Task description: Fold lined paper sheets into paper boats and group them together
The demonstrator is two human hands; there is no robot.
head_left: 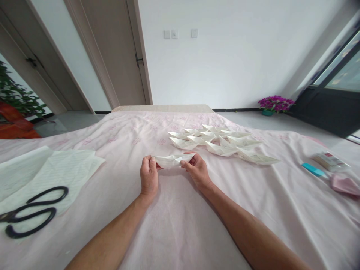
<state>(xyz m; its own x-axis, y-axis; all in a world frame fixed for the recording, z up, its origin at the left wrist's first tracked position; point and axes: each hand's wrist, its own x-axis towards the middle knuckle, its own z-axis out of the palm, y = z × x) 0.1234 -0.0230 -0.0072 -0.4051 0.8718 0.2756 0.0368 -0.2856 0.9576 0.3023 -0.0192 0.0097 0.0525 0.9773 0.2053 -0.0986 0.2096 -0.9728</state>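
A folded white paper boat (173,160) is held between both hands just above the pink cloth (180,221). My left hand (149,175) pinches its left end, fingers closed. My right hand (197,169) pinches its right end, fingers closed too. Beyond the hands lie several finished paper boats (222,144) in a loose cluster.
Black scissors (29,213) rest on a stack of white paper sheets (53,168) at the left. At the right lie a teal stick (313,170), a small box (330,160) and a pink item (345,185). A purple flower pot (274,104) stands on the floor beyond.
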